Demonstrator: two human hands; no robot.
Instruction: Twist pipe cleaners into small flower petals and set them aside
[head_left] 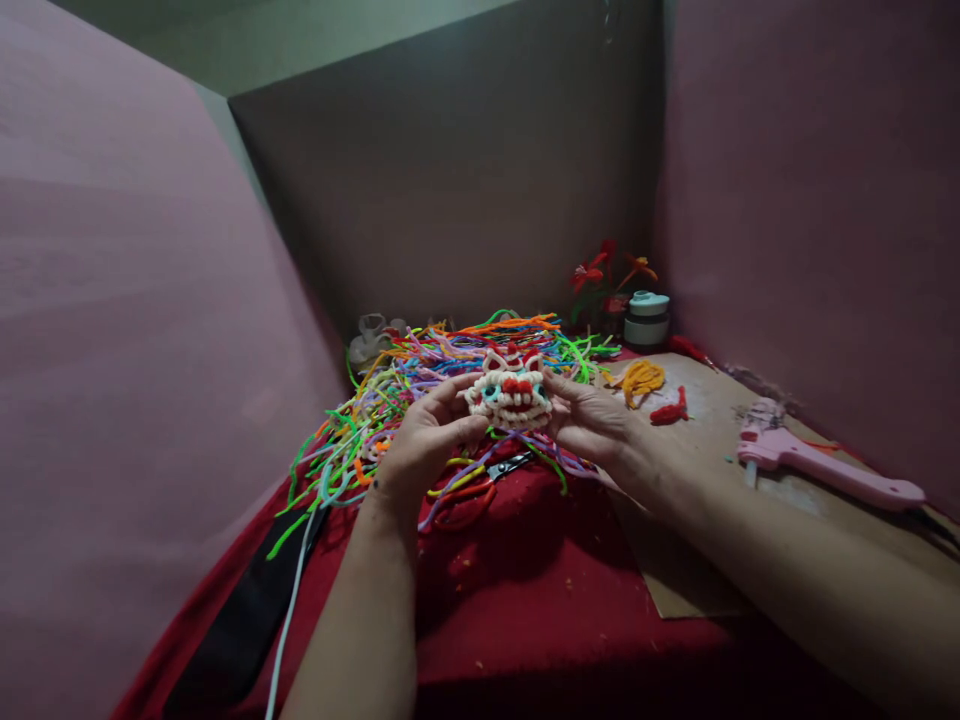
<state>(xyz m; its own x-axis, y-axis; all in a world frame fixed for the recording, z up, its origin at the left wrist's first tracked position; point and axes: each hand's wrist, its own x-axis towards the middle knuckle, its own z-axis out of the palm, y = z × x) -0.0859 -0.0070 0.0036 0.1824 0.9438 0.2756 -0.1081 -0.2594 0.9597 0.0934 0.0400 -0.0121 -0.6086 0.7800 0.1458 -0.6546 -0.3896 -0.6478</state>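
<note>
A small lion-dance head [516, 400] made of fuzzy pipe cleaners is held up over the table, its face toward me. It is mostly white, with red ears and nose, teal around the eyes and a row of white teeth. My left hand [431, 430] grips its left side between thumb and fingers. On the opposite side, my right hand [596, 425] pinches it, with some fingertips hidden behind. Just below lie scissors [472, 490] with red and yellow handles, partly covered by pipe cleaners.
Loose colourful pipe cleaners [420, 360] spread behind and left. A pink glue gun [825, 465] rests on a brown board [675, 560] with a yellow bundle [639, 382] and a red piece [670, 408]. Red flowers [589, 275] and a teal-lidded container [646, 320] stand behind. Walls close both sides.
</note>
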